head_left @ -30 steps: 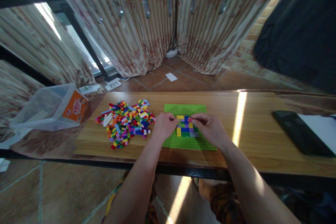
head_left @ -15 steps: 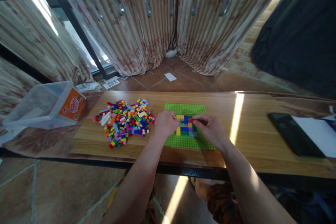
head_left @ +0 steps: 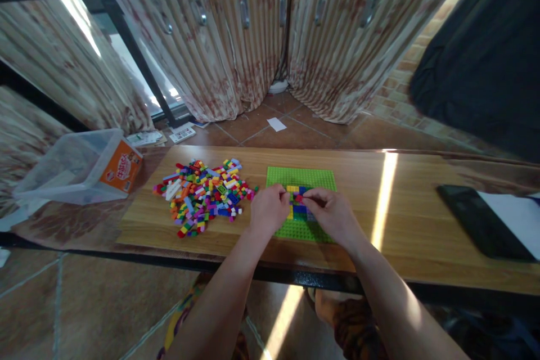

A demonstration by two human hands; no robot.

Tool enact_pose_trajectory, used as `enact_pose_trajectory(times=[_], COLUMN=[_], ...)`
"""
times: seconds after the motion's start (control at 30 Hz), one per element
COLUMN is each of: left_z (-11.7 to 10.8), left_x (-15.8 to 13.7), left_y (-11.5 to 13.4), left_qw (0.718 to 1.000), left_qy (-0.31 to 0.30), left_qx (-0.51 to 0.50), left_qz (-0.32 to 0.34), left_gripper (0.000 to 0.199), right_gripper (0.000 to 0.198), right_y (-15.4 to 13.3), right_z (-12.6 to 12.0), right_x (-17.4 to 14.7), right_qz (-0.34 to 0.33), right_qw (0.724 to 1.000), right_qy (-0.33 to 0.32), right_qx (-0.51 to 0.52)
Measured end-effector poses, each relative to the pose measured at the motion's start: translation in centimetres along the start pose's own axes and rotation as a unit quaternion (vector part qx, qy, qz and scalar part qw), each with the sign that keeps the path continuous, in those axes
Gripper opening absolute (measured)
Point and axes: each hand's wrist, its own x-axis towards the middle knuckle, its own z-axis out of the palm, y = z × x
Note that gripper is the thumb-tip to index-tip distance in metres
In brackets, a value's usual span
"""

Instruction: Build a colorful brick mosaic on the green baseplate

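A green studded baseplate (head_left: 301, 175) lies on the wooden table, with a patch of yellow, blue, green and purple toy bricks (head_left: 300, 210) on its middle. My right hand (head_left: 335, 215) reaches over the patch from the right, thumb and forefinger pinching a small red brick (head_left: 298, 198) at its surface; I cannot tell whether the brick is pressed down. Along the patch's left edge rests my left hand (head_left: 269, 206), its fingers curled closed. Whatever those fingers hold, if anything, is hidden. Both hands cover parts of the plate.
Loose bricks of many colours (head_left: 206, 194) are heaped on the wooden table (head_left: 367, 180) to the left. Beyond them stands a clear plastic bin (head_left: 80, 163) with an orange label. A black flat object (head_left: 481, 222) and white paper (head_left: 510, 216) lie at the right.
My right hand has moved left with the red brick, from the patch's right side to its middle. My left hand stays at the left edge. The view has shifted slightly.
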Motion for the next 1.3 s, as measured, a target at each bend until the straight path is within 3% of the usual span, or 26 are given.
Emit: enact_pose_trajectory(times=[0.17,0.47,0.6,0.7,1.07,1.3], left_z=[0.3,0.5,0.3,0.4,0.5,0.0], left_x=[0.1,-0.4,-0.5,-0.5,-0.4,-0.3], left_y=[-0.8,-0.2,0.0,0.0,-0.4,-0.7], left_qw=[0.998,1.0,1.0,1.0,0.999,0.998], left_qy=[-0.011,-0.007,-0.014,-0.009,-0.011,-0.027], left_qx=[-0.058,-0.029,-0.015,-0.011,-0.027,-0.044], left_qz=[0.028,0.003,-0.002,-0.001,0.016,0.024], left_gripper=[0.022,0.029,0.031,0.03,0.028,0.029], right_gripper=[0.016,0.021,0.016,0.026,0.023,0.025], right_y=[-1.1,-1.4,-0.9,-0.6,0.3,0.5], right_z=[0.9,0.9,0.6,0.5,0.6,0.7], right_x=[-0.5,-1.1,-1.2,-1.0,-0.3,-0.1], right_qz=[0.013,-0.014,-0.033,-0.067,-0.171,-0.186], right_qw=[0.998,0.982,0.983,0.983,0.956,0.947], right_qy=[0.031,0.04,0.03,0.011,-0.008,-0.006], right_qx=[-0.057,-0.185,-0.179,-0.172,-0.237,-0.261])
